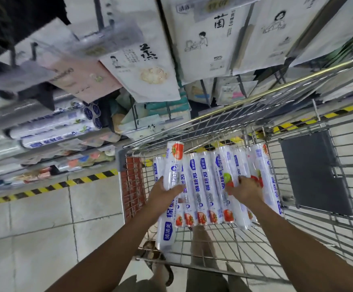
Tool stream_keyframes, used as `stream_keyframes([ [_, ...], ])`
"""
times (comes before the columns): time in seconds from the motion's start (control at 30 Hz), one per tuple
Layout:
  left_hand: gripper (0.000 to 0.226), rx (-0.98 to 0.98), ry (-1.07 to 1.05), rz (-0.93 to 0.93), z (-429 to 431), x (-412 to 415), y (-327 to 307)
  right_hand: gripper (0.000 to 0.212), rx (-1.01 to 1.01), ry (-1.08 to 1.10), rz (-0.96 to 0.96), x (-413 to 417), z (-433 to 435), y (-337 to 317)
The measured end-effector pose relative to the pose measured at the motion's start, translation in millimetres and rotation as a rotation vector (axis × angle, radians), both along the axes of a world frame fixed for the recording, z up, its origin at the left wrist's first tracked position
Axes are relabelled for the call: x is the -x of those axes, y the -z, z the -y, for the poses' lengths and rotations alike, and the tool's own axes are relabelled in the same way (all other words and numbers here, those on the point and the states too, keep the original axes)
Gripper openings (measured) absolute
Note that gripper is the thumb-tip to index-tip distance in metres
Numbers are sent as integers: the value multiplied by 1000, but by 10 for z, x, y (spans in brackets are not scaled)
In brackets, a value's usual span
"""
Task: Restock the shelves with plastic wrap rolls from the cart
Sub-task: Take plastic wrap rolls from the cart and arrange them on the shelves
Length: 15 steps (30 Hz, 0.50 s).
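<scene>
Left grip (164, 193) holds a roll (173, 165) marked "120" with a tomato picture, its long axis tilted up and away, over the cart (234, 104). Right grip (246, 190) curls round a second roll (255, 161) lying lengthwise inside.

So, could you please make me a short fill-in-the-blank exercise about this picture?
1. The left hand grips one raised ___ above the others.
2. The right hand rests on rolls lying in the wire ___.
3. The floor tape is striped yellow and ___.
Missing words: roll; cart; black.
</scene>
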<state>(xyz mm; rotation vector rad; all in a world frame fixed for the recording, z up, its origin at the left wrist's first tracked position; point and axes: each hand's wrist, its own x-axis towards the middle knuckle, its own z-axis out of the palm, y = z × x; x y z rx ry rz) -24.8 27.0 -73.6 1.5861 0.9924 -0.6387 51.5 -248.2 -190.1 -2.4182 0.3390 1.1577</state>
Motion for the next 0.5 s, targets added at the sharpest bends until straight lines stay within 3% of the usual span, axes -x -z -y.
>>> stream_keyframes([
  [0.07, 73, 4, -31, 30, -73, 76, -176, 30, -131, 66, 5, 7, -162, -277],
  [0.17, 82, 50, -84, 72, -213, 240, -425, 28, -300, 110, 64, 43, -415, -728],
  [0.27, 57, 79, -121, 157, -413, 430, -732, 31, -459, 133, 109, 137, -712, -1233],
  [0.37, 54, 75, -115, 243, -681, 672, -1030, 38, -638, 182, 165, 283, -1116, -1817],
  [0.5, 25, 53, -239, 361, -1130, 1124, -1470, 28, -807, 304, 224, 629, -1729, -2468],
])
